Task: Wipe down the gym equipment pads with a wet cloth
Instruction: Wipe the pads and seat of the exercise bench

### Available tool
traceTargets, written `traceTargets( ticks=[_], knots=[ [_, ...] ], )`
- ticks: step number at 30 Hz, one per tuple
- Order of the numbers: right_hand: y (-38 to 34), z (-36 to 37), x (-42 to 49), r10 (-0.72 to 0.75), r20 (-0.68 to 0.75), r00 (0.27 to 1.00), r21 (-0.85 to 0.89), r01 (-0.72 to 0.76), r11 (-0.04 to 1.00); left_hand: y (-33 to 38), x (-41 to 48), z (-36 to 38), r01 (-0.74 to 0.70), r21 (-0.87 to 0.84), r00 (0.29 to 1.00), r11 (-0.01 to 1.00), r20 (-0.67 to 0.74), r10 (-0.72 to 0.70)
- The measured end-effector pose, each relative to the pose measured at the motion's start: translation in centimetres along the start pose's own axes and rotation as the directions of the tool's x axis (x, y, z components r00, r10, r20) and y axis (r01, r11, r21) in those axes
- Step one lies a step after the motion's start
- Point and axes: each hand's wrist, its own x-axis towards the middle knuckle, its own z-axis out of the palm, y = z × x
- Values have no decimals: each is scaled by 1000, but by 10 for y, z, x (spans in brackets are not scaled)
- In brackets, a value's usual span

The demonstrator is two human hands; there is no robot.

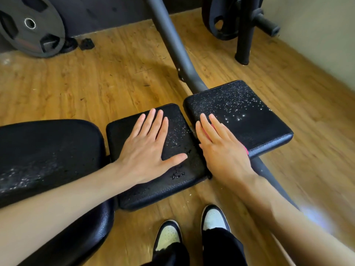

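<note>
Two square black pads sit side by side on a grey machine frame. The left pad (178,169) carries water drops, and my left hand (149,143) lies flat on it with straight, spread fingers. The right pad (249,116) is speckled with many drops. My right hand (221,148) presses flat on its near left corner, fingers straight. A sliver of pink cloth (246,150) shows under the outer edge of that hand; most of it is hidden. A larger black seat pad (48,154) lies at the left, wet in patches.
The grey frame tube (172,45) runs back between the pads. Weight plates (28,25) lean at the far left, and a plate rack (242,31) stands far right by a wall. Wooden floor all around. My two shoes (192,229) stand just below the pads.
</note>
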Motion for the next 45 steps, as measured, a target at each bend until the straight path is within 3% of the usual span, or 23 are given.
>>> traceTargets(
  ticks=[3,7,13,16,27,32,37,45],
  knots=[
    [0,-8,-42,103,2,995,56,-103,993,-4,5,2,20,-37,1000,999,3,-20],
    [3,-11,-19,181,65,981,99,-187,977,-8,8,8,20,-8,1000,1000,10,-20],
    [5,9,83,24,95,995,93,-33,995,-11,3,15,15,-25,1000,1000,3,-15],
    [3,14,116,35,125,991,90,-47,995,-10,2,15,14,-15,1000,1000,0,-14],
    [5,-17,-19,63,116,991,72,-71,995,-5,3,12,35,31,999,999,39,-36],
    [7,2,71,-30,153,988,103,15,995,-3,2,12,40,10,999,999,34,-40],
    [5,10,142,41,222,974,114,-68,991,-6,1,14,30,19,999,999,14,-30],
    [3,-18,8,183,185,966,145,-211,967,-5,1,12,2,39,1000,999,-31,-1]
  ],
)
